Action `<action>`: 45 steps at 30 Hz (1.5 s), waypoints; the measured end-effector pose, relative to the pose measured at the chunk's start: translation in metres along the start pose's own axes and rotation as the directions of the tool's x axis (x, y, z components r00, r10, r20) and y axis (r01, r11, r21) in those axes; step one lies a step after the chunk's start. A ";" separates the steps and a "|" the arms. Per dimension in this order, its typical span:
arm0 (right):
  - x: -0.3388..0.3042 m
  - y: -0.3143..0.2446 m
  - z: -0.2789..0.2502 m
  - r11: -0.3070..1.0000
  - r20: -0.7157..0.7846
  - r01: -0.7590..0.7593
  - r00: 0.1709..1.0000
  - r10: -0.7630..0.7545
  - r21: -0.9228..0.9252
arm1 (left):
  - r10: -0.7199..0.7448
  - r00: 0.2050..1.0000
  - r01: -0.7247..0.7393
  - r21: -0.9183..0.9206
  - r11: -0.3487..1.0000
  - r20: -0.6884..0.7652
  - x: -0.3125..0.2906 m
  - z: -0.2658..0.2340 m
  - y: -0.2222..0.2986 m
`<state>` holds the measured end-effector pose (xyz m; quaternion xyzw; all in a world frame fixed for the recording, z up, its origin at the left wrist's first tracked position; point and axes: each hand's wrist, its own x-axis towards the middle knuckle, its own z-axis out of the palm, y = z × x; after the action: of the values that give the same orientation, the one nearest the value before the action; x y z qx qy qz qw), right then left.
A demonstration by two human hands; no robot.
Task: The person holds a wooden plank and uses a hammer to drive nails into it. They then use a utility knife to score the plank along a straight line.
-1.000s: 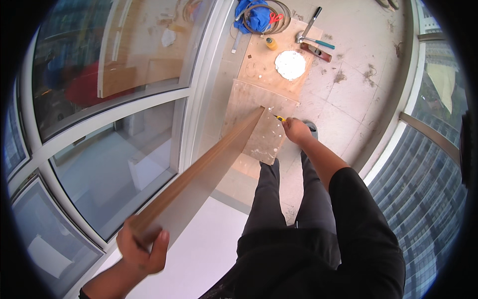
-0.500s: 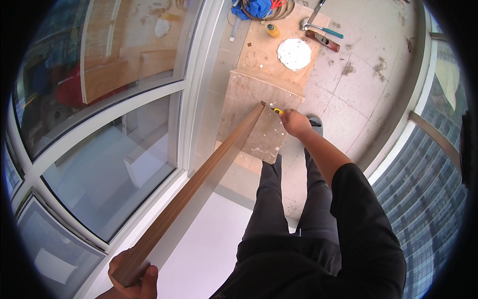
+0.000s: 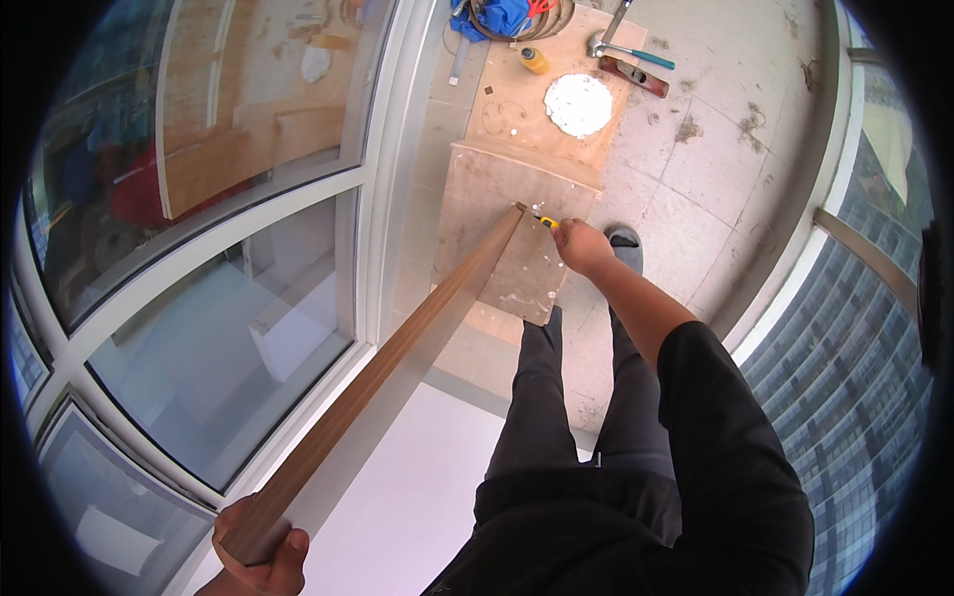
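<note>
While the left hand (image 3: 260,551) grips the long board's (image 3: 397,363) near end, the right hand (image 3: 583,248), closed on a yellow tool (image 3: 545,222), meets its far end.

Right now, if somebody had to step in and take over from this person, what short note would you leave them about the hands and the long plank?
Left hand: gripping the near end of the long wooden plank, which slants down toward the floor.
Right hand: at the plank's far end, holding a small yellow tool against it; what kind of tool is too small to tell.
Around: the far end hangs over a plywood sheet on the tiled floor; beyond lie a hammer and a white round plate.
Done: plank lifted and steadied.
Left: whatever is being done at the far end looks unfinished, as the tool is there.
</note>
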<state>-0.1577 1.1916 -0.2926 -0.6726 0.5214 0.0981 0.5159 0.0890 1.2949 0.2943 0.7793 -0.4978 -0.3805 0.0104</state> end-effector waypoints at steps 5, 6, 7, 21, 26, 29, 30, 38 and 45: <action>-0.002 -0.005 -0.003 1.000 0.004 -0.010 1.000 0.010 0.024 | 0.004 1.000 -0.004 -0.025 1.000 -0.013 -0.005 0.003 -0.001; -0.001 -0.006 -0.004 1.000 0.007 -0.013 1.000 0.013 0.019 | -0.011 1.000 0.011 -0.036 0.999 0.010 -0.004 0.002 0.001; -0.001 -0.007 -0.005 1.000 0.010 -0.021 1.000 0.021 0.007 | -0.001 1.000 0.001 -0.026 1.000 -0.001 -0.005 0.003 0.002; 0.004 -0.012 -0.011 1.000 0.073 0.001 0.997 -0.001 0.003 | -0.039 0.996 0.038 -0.013 0.999 -0.078 -0.010 0.006 0.000; 0.002 -0.007 -0.005 0.998 0.053 0.032 0.998 -0.029 -0.061 | -0.007 0.998 -0.002 0.158 0.987 0.060 0.009 -0.003 0.019; 0.001 -0.005 -0.003 0.996 0.066 0.017 0.998 -0.012 -0.082 | 0.117 0.993 -0.113 0.234 0.966 -0.004 0.028 0.007 0.031; 0.002 -0.003 -0.001 0.997 0.068 0.016 0.998 -0.011 -0.077 | 0.171 0.985 -0.155 0.258 0.953 -0.039 0.031 0.008 0.032; -0.023 0.013 -0.010 0.996 0.066 -0.042 0.997 0.047 -0.079 | -0.002 1.000 0.005 0.146 0.989 -0.024 0.028 0.002 0.030; -0.027 -0.001 -0.011 1.000 0.005 -0.004 1.000 0.003 0.021 | 0.188 0.981 -0.176 0.199 0.964 -0.044 0.036 0.007 0.028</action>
<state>-0.1730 1.1987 -0.2684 -0.6659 0.5222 0.0953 0.5242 0.0711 1.2551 0.2792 0.7389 -0.6016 -0.3032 -0.0151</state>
